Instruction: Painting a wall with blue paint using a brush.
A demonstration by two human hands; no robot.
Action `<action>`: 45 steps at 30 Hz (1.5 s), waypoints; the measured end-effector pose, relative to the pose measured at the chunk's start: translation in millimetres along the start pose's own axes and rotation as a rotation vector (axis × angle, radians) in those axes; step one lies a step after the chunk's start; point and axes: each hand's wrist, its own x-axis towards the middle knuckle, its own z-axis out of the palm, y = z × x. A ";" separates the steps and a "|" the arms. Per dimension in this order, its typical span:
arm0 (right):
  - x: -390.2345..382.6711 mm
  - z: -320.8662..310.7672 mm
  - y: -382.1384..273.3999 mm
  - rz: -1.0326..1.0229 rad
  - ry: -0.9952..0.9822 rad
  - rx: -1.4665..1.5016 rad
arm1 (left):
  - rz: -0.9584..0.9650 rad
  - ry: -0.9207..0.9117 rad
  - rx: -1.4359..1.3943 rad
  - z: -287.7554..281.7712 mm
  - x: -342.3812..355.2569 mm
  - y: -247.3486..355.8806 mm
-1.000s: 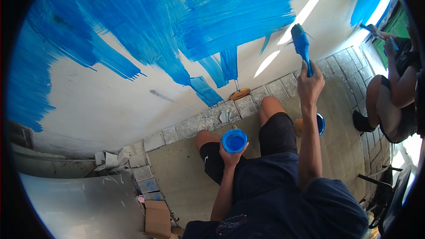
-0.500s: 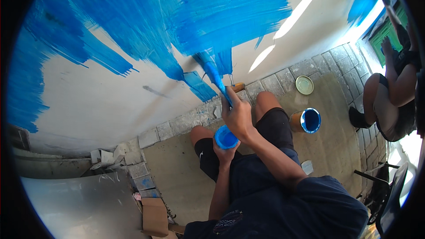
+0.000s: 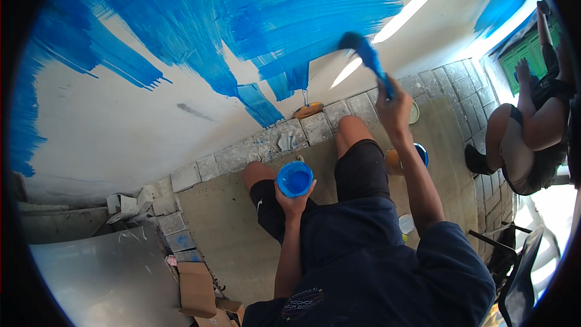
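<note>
From the head view, the right hand grips a brush against the blue-painted wall. The left hand cups a blue bowl between the knees. A paint bucket sits behind the right forearm; another person crouches nearby.

Bright daylight fills my view, strongest at the far right, where it blows out white beyond the folding chair. A sunlit streak crosses the painted wall. My paintbrush is motion-blurred. The fisheye bends the paving stones, and the rim falls black.
</note>
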 end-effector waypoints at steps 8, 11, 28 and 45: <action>-24.8 27.0 1.9 0.199 0.241 -0.020 | 0.038 -0.105 0.007 4.9 -0.1 -1.9; -61.9 70.7 -33.5 0.092 0.144 0.079 | 0.032 -0.100 0.009 3.3 -0.3 -1.1; -72.3 72.0 -13.4 -0.037 -0.225 0.042 | -0.012 -0.015 0.001 2.4 -3.3 -5.8; -113.8 92.4 -48.5 0.106 -0.164 0.151 | 0.067 -0.102 0.103 2.3 -2.1 7.6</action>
